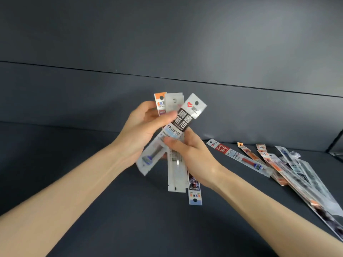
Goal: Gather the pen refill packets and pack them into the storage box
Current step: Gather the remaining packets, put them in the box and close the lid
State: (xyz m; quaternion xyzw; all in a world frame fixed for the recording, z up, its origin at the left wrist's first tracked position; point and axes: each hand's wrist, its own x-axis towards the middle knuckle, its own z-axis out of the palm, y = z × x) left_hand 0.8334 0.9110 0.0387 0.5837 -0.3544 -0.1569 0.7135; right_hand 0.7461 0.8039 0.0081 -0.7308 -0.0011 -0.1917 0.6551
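Several clear plastic pen refill packets (176,141) fan between both hands above the dark tabletop (130,210); left hand (141,130) and right hand (193,156) each keep a closed grip on them. More packets (278,164) lie right of the hands.

Dim, even lighting, brightest on the wall (278,34) toward 2 o'clock. Forearms and hands (141,130) are evenly lit, with only faint shadows on the dark bench (148,229). White glare marks the clear packets (176,138); motion blur softens their lower ends. Wide-angle distortion bows the wall seam and stretches the packets at 4 o'clock.
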